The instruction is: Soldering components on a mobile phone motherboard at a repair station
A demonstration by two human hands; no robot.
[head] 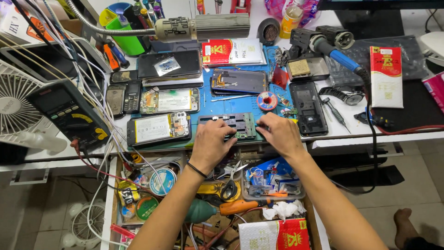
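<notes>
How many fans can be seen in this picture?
2: one white fan at the left edge beside the bench, one floor fan below it. Others may be hidden.

A flat red-and-white package lay upright on the dark mat at the right of the tabletop, a gold emblem near its top. A wider package of the same red, white and gold lay at the back centre, just below the ribbed lamp head. A third, red and white, sat in the open drawer at the bottom edge. A white carton with orange and black print stood in the far left corner. The black multimeter's grey screen lay tilted at the left. A dark phone screen carried a small clear packet with a blue label.
</notes>
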